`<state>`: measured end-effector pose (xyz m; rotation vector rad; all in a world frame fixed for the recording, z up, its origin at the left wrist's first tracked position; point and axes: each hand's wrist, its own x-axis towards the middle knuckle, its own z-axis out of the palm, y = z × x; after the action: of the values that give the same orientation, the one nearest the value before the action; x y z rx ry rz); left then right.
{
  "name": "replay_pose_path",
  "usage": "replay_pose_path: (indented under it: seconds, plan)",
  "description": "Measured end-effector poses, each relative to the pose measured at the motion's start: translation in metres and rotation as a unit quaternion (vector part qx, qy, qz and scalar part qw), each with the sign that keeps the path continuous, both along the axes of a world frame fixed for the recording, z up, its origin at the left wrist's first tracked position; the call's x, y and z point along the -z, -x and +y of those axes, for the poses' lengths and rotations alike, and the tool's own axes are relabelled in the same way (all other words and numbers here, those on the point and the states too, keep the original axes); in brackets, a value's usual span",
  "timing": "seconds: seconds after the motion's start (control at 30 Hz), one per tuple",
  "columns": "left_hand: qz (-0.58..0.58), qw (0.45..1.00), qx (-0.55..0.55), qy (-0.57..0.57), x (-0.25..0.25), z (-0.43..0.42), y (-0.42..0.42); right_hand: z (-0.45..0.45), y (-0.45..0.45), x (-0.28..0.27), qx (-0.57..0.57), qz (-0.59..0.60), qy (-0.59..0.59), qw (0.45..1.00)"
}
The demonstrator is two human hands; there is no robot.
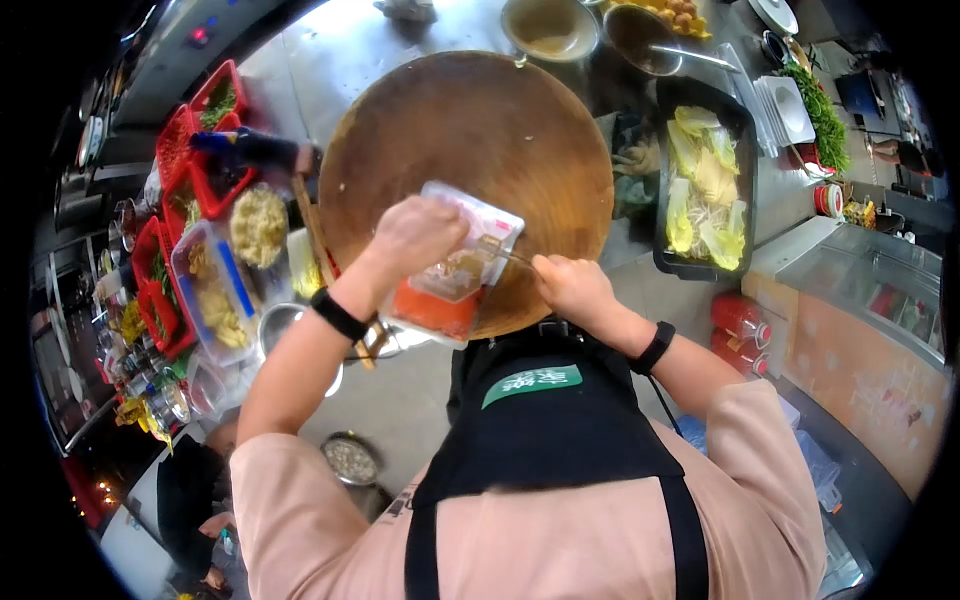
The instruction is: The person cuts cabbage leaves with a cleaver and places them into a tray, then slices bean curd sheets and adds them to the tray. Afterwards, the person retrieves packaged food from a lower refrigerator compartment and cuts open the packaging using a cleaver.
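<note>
A clear and white plastic packet point(440, 305) with something red-orange inside lies at an angle over the near edge of a round wooden chopping board point(460, 130). My left hand point(420, 235) is closed on the packet's upper part. In my right hand point(575, 287), the fingers are wrapped round the end of a thin dark tool point(508, 254), whose other end reaches the packet's right side. Motion blur hides what kind of tool it is.
Right of the board is a black tray point(750, 190) of leaves and noodles. Red baskets point(175, 140) and a clear tub point(205, 310) stand at left. Metal bowls point(550, 28) are behind the board. Another person point(190, 500) is at the lower left.
</note>
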<state>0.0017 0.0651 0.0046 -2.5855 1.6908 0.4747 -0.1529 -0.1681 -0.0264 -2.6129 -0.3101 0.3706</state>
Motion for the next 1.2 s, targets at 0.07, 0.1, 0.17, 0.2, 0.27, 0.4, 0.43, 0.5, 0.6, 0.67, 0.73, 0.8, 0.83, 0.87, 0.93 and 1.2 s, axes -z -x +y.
replay_pose_path:
  seconds: [0.07, 0.1, 0.17, 0.2, 0.27, 0.4, 0.43, 0.5, 0.6, 0.67, 0.73, 0.8, 0.83, 0.87, 0.93, 1.2]
  plan:
    - [0.006, 1.000, -0.012, -0.013, -0.003, -0.008, 0.001, -0.005, 0.000, 0.011, -0.001, -0.002, -0.007, 1.000]
    - [0.009, 0.999, -0.024, -0.027, -0.003, -0.008, 0.001, -0.005, -0.004, 0.008, -0.001, -0.006, -0.015, 1.000]
    - [0.035, 0.999, -0.031, 0.003, 0.002, 0.004, -0.003, 0.001, -0.006, -0.003, -0.001, -0.001, -0.001, 1.000]
    - [0.057, 0.997, -0.039, 0.031, 0.005, 0.007, -0.007, 0.003, -0.011, -0.009, 0.000, 0.000, 0.010, 1.000]
    - [0.021, 0.998, -0.027, 0.051, 0.013, 0.010, -0.005, 0.005, -0.009, -0.009, 0.009, -0.003, 0.022, 1.000]
    - [-0.010, 0.999, -0.016, 0.048, 0.012, 0.011, 0.010, 0.008, 0.007, 0.003, 0.018, -0.021, 0.013, 1.000]
    - [-0.045, 0.998, -0.007, 0.048, 0.012, 0.009, 0.009, 0.007, 0.006, 0.008, 0.016, -0.033, 0.016, 0.999]
    - [-0.034, 0.998, 0.007, 0.045, 0.013, 0.004, 0.015, 0.004, 0.010, 0.016, 0.021, -0.030, 0.002, 0.999]
    - [-0.071, 0.996, 0.010, 0.060, 0.011, 0.005, 0.015, 0.004, 0.006, 0.018, 0.014, -0.030, -0.024, 0.999]
    - [-0.040, 0.997, -0.014, 0.072, 0.014, 0.012, 0.013, 0.009, 0.003, 0.008, 0.015, -0.022, -0.005, 1.000]
    - [-0.025, 0.995, -0.020, 0.091, 0.020, 0.022, 0.006, 0.017, -0.004, -0.006, 0.012, -0.005, 0.017, 1.000]
    - [-0.018, 0.994, -0.028, 0.107, 0.023, 0.022, 0.002, 0.016, -0.012, -0.005, 0.010, 0.004, 0.043, 0.999]
    - [-0.017, 0.994, -0.030, 0.109, 0.023, 0.021, 0.000, 0.014, -0.012, 0.003, 0.014, -0.008, 0.040, 0.999]
    - [-0.001, 0.995, -0.039, 0.090, 0.023, 0.019, 0.001, 0.013, -0.003, 0.002, 0.019, -0.014, 0.037, 0.999]
    - [0.008, 0.997, -0.032, 0.072, 0.020, 0.019, 0.002, 0.017, 0.002, -0.004, 0.021, -0.018, 0.033, 0.999]
    - [-0.013, 0.997, -0.012, 0.073, 0.019, 0.021, 0.005, 0.019, -0.005, -0.008, 0.018, -0.008, 0.037, 0.999]
